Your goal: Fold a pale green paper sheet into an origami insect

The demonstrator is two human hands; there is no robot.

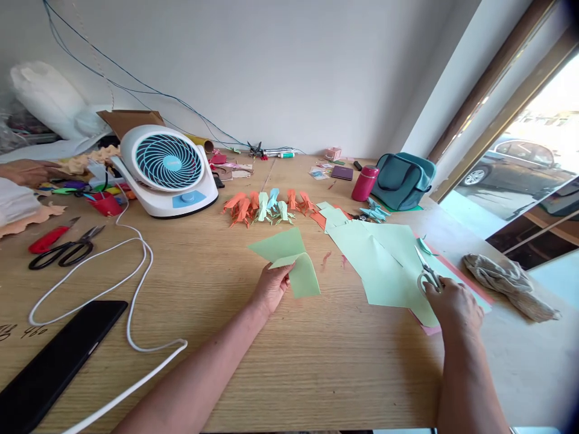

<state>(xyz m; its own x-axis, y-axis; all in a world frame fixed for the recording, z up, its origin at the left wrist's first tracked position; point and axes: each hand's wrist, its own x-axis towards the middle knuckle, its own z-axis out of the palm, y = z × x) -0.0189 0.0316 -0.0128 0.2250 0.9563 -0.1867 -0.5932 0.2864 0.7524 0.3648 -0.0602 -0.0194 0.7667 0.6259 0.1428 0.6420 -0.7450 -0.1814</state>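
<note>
My left hand [272,288] pinches a folded sheet of light green paper [304,278] between thumb and fingers, just above the table's middle. One flap of the sheet stands out to the left and another bends down to the right. On the right, my right hand [456,306] has its fingers closed at the handles of a pair of scissors [427,271], whose blades point away from me. Beneath the scissors lie larger light green sheets [380,259] over pink paper. Beyond my left hand stands a row of folded orange, green and blue paper figures [265,207].
A white fan [169,169] stands at the back left. Black scissors [67,248], a red cutter [52,238], a white cable [136,289] and a black phone [63,364] lie left. A pink bottle [364,182], teal bag [402,181] and grey cloth [509,286] are right.
</note>
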